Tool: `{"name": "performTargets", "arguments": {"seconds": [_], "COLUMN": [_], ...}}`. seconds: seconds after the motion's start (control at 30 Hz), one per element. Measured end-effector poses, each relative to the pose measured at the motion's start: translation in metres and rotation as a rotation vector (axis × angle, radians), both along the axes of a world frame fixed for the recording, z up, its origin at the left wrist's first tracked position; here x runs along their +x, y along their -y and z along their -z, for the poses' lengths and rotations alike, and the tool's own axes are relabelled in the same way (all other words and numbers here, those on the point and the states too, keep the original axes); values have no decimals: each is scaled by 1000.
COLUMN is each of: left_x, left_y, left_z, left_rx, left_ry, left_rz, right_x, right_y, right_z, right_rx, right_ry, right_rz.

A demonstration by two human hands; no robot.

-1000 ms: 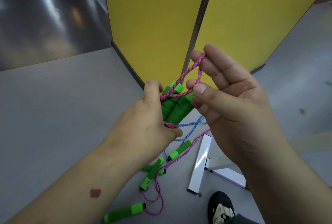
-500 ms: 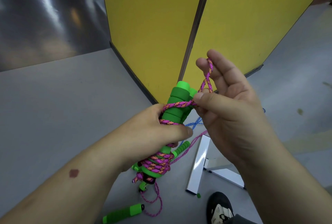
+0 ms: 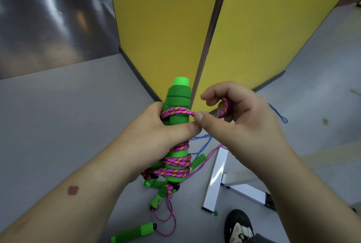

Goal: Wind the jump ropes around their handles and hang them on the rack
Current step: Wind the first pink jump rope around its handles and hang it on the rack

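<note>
Left hand [image 3: 156,137] grips handles [image 3: 178,104]; rope [image 3: 175,161] wound.

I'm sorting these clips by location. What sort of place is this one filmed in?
Probably an indoor gym or activity hall, though I can't be sure. A smooth grey floor runs under tall yellow partition panels, and jump ropes with green foam handles lie scattered beside a white metal stand.

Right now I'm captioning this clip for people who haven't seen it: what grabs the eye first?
The green handles, upright at centre in the left hand, wrapped in pink rope. The right hand pinches the rope's loose loop beside them. Behind stand bright yellow panels; more jump ropes lie on the grey floor below.
</note>
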State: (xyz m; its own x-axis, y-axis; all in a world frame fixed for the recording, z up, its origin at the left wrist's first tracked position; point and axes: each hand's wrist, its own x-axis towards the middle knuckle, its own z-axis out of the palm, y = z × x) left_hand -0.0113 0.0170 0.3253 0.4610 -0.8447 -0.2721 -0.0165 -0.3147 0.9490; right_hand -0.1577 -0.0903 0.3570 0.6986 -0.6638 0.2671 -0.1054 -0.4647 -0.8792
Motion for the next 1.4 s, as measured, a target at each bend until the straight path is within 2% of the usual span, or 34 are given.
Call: {"name": "performTargets", "arguments": {"seconds": [0.23, 0.43, 0.5, 0.6, 0.73, 0.93, 1.07, 1.17, 1.27, 1.4], "left_x": [-1, 0, 3, 2, -2, 2, 3, 0, -4, -7], "left_y": [-2, -1, -1, -2, -1, 1, 0, -2, -3, -4], "left_z": [-5, -4, -2, -3, -6, 0, 0, -5, -11, -13], "left_rx": [80, 56, 28, -14, -58, -30, 25, 68, 78, 88], "left_ry": [202, 145, 66, -49, -129, -39, 82, 216, 273, 319], "left_rz": [-32, -27, -19, 27, 32, -42, -82, -107, -126, -130], "right_x": [0, 1, 0, 0, 2, 3, -2, -1, 2, 3], "right_y": [4, 3, 4, 2, -4, -5, -5, -6, -5, -1], "right_z": [0, 0, -2, -7, -7, -7, -13, -11, -3, 2], "right_rx": [-288, -421, -368, -141, -42, -187, -69, -125, 48, 212], "right_ry": [-220, -211, -195, -117, -41, -77, -3, -66, -200, -237], "right_rz": [61, 160, 204, 254, 276, 280, 215, 151, -49, -136]}}
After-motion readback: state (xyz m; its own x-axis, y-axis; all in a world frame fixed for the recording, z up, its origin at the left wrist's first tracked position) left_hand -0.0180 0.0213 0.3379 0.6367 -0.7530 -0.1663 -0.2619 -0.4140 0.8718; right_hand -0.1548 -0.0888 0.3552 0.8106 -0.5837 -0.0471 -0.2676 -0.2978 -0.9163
